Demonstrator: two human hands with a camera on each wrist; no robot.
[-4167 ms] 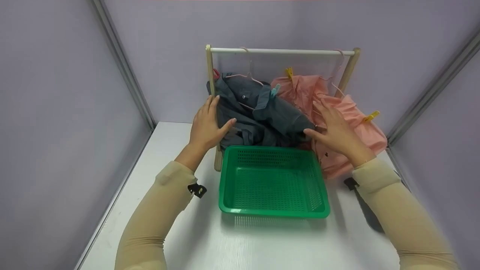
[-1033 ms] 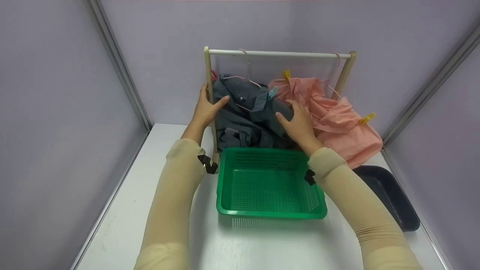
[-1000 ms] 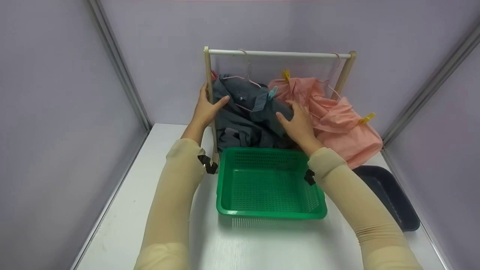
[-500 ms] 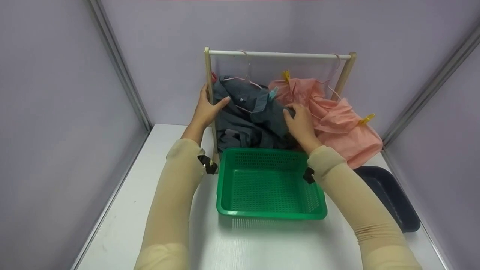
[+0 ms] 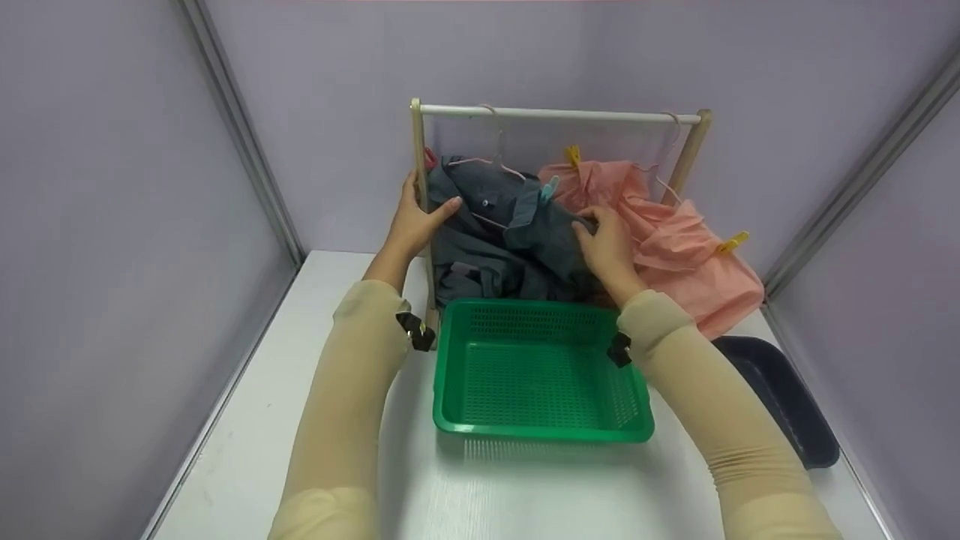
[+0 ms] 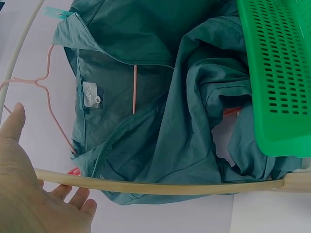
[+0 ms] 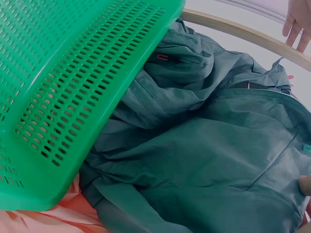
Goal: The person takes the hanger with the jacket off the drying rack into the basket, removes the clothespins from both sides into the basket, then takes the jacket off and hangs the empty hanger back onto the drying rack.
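Note:
A grey shirt (image 5: 510, 240) hangs crumpled on a pink hanger (image 5: 496, 159) from the white rail (image 5: 559, 114) of a small wooden rack. My left hand (image 5: 417, 219) lies flat against the rack's left post (image 5: 418, 161), fingers straight behind it and thumb on the shirt. In the left wrist view the left hand (image 6: 34, 194) shows behind the post (image 6: 155, 187), beside the shirt (image 6: 160, 97). My right hand (image 5: 604, 238) grips the shirt's right shoulder with curled fingers. A blue clip (image 5: 550, 187) sits on the collar. The green basket (image 5: 450, 375) stands just in front.
A pink garment (image 5: 675, 244) with yellow clips (image 5: 731, 241) hangs and spills to the right of the shirt. A dark tray (image 5: 787, 409) lies at the table's right edge. Purple walls close in on both sides. The basket (image 7: 73, 87) overlaps the shirt (image 7: 209, 160) in the right wrist view.
My right hand slid from the pink garment onto the grey shirt, then curled its fingers on the shirt's shoulder. My left hand rose to the post and has held still since.

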